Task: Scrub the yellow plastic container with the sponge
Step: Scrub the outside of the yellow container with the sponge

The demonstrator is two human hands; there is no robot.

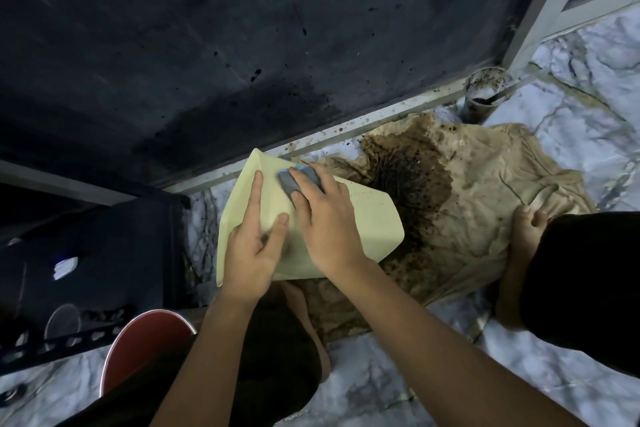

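Note:
The pale yellow plastic container (374, 218) lies tilted over a stained cloth in the middle of the head view, its broad side facing up. My left hand (252, 246) rests flat on its near left part, fingers spread and holding it steady. My right hand (325, 218) presses a grey-blue sponge (294, 180) against the container's upper face, near its far edge. Most of the sponge is hidden under my fingers.
A beige cloth (485, 204) with a dark brown wet stain covers the marble floor (571, 114). A bare foot (523, 239) stands on the cloth at the right. A dirty cup (485, 94) sits by the door frame. A red bucket (145, 343) and a dark rack (86, 270) are at the left.

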